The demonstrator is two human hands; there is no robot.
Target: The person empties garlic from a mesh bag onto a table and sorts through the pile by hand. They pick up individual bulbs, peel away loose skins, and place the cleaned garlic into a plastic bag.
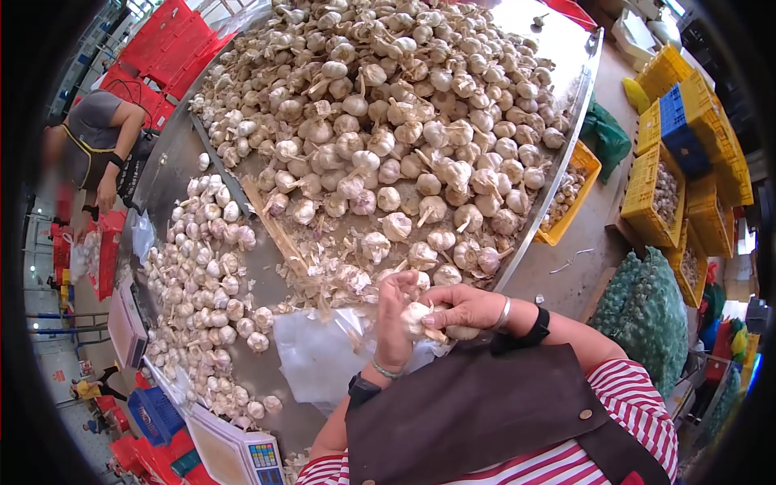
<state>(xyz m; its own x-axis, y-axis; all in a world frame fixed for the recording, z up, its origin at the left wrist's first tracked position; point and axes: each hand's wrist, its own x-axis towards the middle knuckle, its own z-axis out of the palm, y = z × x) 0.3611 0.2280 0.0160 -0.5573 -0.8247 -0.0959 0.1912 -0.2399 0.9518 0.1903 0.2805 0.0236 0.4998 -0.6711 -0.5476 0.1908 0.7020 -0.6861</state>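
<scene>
A peeled-looking white garlic bulb (415, 318) is pinched between the thumb and fingers of my right hand (473, 309). My left hand (393, 330) is held upright against the left side of this bulb, its fingers stretched and pointing away from me. Below my right hand, close to the apron, another garlic bulb (462, 332) shows in part. A big heap of garlic bulbs (380, 121) with dry stems lies just beyond both hands. Loose papery skins (343, 283) are scattered at the heap's near edge.
Cleaner white bulbs (198, 283) lie left of a wooden strip (275, 222) on the metal table. Clear plastic bags (311, 356) lie by my left forearm. A scale (230, 453) stands front left. Yellow crates (655, 194) and green net sacks (643, 315) are right; another person (101, 133) stands left.
</scene>
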